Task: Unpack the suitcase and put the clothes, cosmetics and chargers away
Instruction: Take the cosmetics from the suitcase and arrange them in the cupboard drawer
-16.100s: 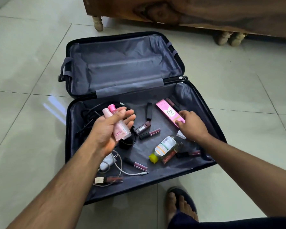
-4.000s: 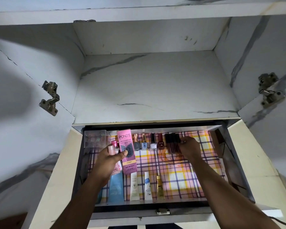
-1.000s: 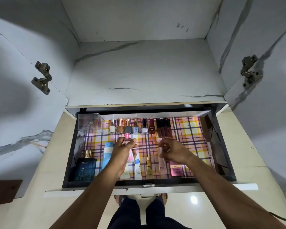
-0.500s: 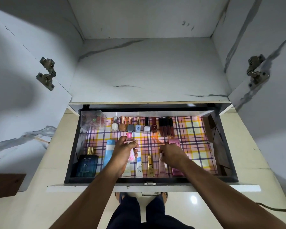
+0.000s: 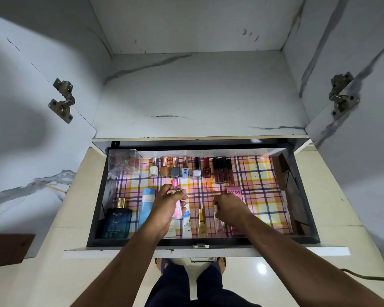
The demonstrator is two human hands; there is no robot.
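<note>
Several cosmetics already lined up in the open drawer [image 5: 93,218]: nail polishes [image 5: 175,169], lip glosses [image 5: 223,170], tubes. Left hand [image 5: 166,209] gripping a pink-capped bottle [image 5: 176,196] above the front row; right hand [image 5: 228,209] curled beside the Pond's box [image 5: 234,192], hold unclear. Suitcase, clothes, chargers out of sight, presumably pending.

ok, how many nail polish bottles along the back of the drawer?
6, upright in a row at the drawer's back edge: white, tan, grey, light blue, pale lilac, dark red. None seem hidden.
</note>
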